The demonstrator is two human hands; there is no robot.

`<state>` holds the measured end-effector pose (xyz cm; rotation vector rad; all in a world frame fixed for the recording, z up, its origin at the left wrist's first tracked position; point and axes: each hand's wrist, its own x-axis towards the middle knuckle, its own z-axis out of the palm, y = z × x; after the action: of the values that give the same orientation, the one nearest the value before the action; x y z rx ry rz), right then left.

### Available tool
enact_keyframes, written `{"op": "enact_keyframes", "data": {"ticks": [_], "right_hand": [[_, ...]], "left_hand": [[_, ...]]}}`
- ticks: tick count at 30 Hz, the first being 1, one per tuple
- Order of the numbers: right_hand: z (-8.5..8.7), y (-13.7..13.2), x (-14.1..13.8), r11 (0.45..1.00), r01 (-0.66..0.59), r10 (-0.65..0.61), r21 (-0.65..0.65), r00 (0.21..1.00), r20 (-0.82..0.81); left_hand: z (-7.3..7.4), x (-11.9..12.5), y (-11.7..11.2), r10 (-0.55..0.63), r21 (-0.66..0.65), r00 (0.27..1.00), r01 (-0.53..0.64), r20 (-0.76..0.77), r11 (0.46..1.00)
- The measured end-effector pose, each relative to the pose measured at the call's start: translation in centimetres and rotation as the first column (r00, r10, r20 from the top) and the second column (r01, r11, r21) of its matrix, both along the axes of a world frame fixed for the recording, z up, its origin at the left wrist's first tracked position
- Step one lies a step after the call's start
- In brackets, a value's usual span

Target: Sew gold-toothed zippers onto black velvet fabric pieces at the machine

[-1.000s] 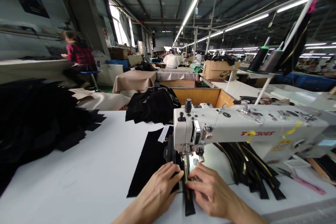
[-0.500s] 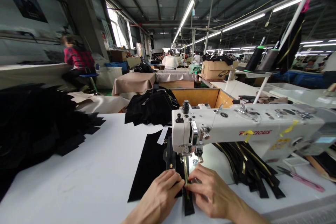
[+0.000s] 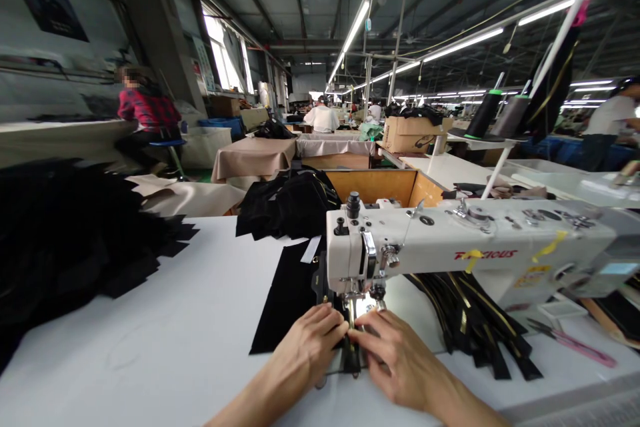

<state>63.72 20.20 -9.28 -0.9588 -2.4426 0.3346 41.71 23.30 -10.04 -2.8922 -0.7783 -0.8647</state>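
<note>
A black fabric panel (image 3: 280,303) lies flat left of the sewing machine (image 3: 420,240), its right edge beneath the machine head. Along that edge runs a black zipper (image 3: 352,363) with gold teeth, passing under the presser foot (image 3: 354,300). My left hand (image 3: 315,340) presses its closed fingertips onto the panel beside the zipper. From the other side, my right hand (image 3: 400,353) pinches the zipper tape, its fingertips almost meeting the left ones. A dark strip (image 3: 318,280) and a white tag (image 3: 311,249) rest on the panel.
Several gold-toothed zippers (image 3: 470,320) are heaped under the machine arm, with pink-handled scissors (image 3: 575,341) at their right. Black fabric pieces are stacked at the left (image 3: 75,233) and behind the panel (image 3: 287,203). Thread cones (image 3: 485,113) stand at back right. Other people sit farther off.
The panel and zipper have moved forward under the machine head, away from me. Both hands have travelled along with them. At far right a person has come further into view.
</note>
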Motion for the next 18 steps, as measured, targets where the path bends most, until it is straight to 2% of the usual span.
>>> {"op": "enact_keyframes", "data": {"ticks": [7, 14, 18], "right_hand": [[0.0, -0.1, 0.0, 0.998, 0.027, -0.028, -0.05, 1.0, -0.004], [0.2, 0.0, 0.1, 0.999, -0.021, 0.019, -0.031, 0.997, -0.073], [0.3, -0.1, 0.0, 0.999, -0.043, 0.042, -0.001, 0.995, -0.092]], "left_hand": [[0.2, -0.1, 0.0, 0.024, -0.072, 1.0, -0.023, 0.013, 0.997], [-0.9, -0.4, 0.2, 0.031, -0.144, 0.978, -0.001, 0.208, 0.99], [-1.1, -0.5, 0.2, 0.025, -0.138, 0.986, -0.002, 0.163, 0.99]]}}
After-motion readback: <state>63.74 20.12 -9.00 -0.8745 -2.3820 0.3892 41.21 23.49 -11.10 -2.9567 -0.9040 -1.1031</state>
